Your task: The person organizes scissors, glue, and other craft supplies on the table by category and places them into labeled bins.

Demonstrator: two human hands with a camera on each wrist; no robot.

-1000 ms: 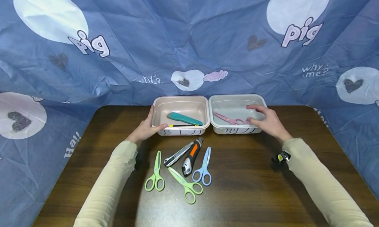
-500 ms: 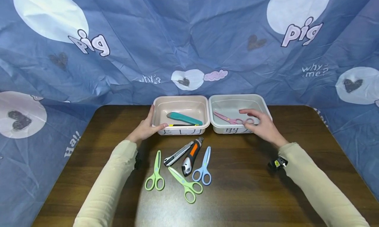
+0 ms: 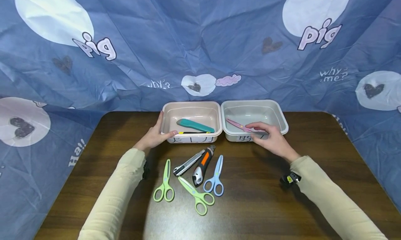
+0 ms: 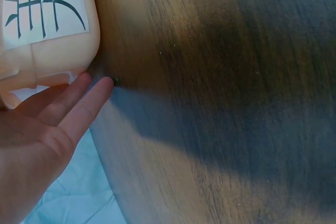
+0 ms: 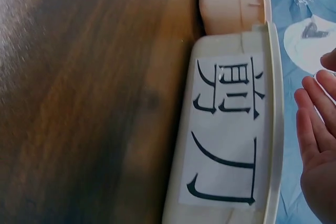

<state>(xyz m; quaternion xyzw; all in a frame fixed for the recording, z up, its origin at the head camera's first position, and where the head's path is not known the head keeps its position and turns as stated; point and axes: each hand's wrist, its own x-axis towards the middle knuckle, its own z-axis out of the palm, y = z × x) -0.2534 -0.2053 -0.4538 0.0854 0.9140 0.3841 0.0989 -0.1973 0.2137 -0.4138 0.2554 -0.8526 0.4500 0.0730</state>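
Observation:
My left hand (image 3: 153,135) rests at the near left corner of a pinkish plastic box (image 3: 191,104), its thumb along the front rim and straight fingers against the outer side. In that box lie a teal utility knife (image 3: 195,125) and a black-and-yellow one (image 3: 194,132). My right hand (image 3: 272,138) hovers over the near side of a grey-white box (image 3: 250,102), thumb and fingers apart. Beneath its fingers lie pink scissors (image 3: 236,124), their handles hidden. In the right wrist view the fingers (image 5: 320,109) are loosely extended above the rim, holding nothing.
In front of the boxes lie a silver utility knife (image 3: 189,163), an orange-and-black one (image 3: 203,167), blue scissors (image 3: 215,179) and two green scissors (image 3: 164,184), the second green scissors (image 3: 198,196) nearer. A blue printed cloth (image 3: 200,41) hangs behind the brown table (image 3: 266,198).
My right hand has moved left across the grey-white box and now covers the handles of the pink scissors. The left hand and the tools on the table stay where they were.

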